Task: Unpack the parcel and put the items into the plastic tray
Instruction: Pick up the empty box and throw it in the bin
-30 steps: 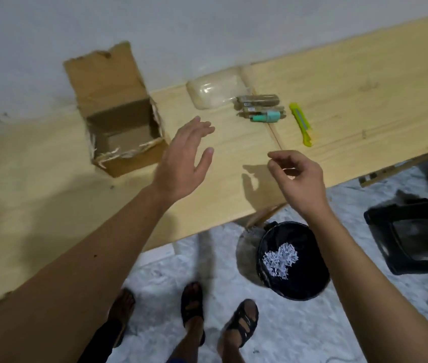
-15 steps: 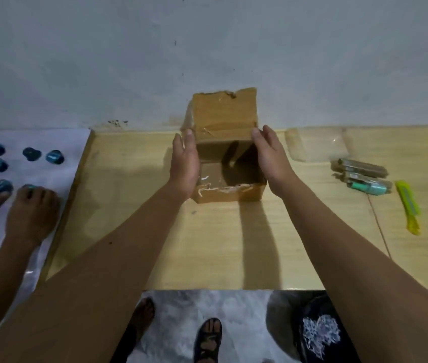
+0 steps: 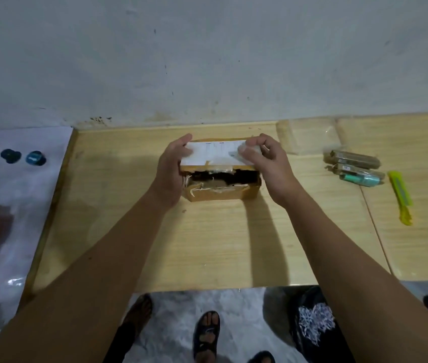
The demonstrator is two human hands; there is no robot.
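Observation:
The brown cardboard parcel sits in the middle of the wooden table, its flap with a white label folded down over the top. A dark gap shows under the flap at the torn front edge. My left hand grips the box's left end, thumb on the flap. My right hand holds the right end, fingers curled over the flap's corner. A clear plastic tray stands at the back right by the wall. Beside it lie unpacked items, two wrapped packs and a teal one.
A yellow-green utility knife lies on the table at the right. Blue round objects rest on a white sheet at the left, where another person's hand shows. A black bin and sandalled feet are on the floor below.
The raised flap of the box has come down over the opening. Both hands moved from the box's sides up onto the flap and ends.

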